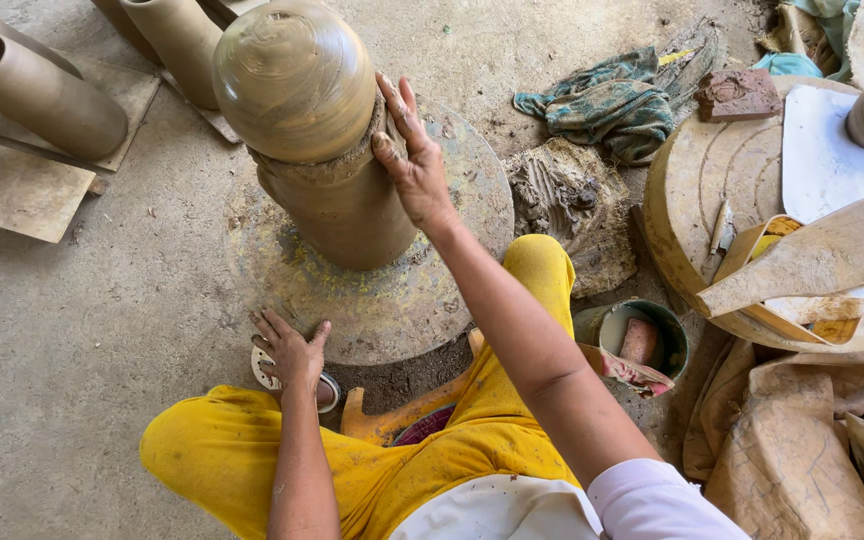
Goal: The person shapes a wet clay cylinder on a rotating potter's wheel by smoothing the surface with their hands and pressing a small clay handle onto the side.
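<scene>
Far left I see clay cylinders [42,95] on boards. My left hand [290,352] lies open, fingers spread, on the wheel's [392,300] edge. The tall clay pot [312,130] stands mid-wheel; my right hand [412,160] presses flat, open, against its side.

Pottery workshop, potter's wheel [392,300], clay cylinders [42,95]

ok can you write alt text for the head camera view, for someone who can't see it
Seen from above, a seated person in yellow trousers presses the right hand flat against a tall clay pot on a round wheel, while the left hand rests at the wheel's near edge. Clay cylinders lie to the left; a small bucket and a cloth sit to the right.
</scene>
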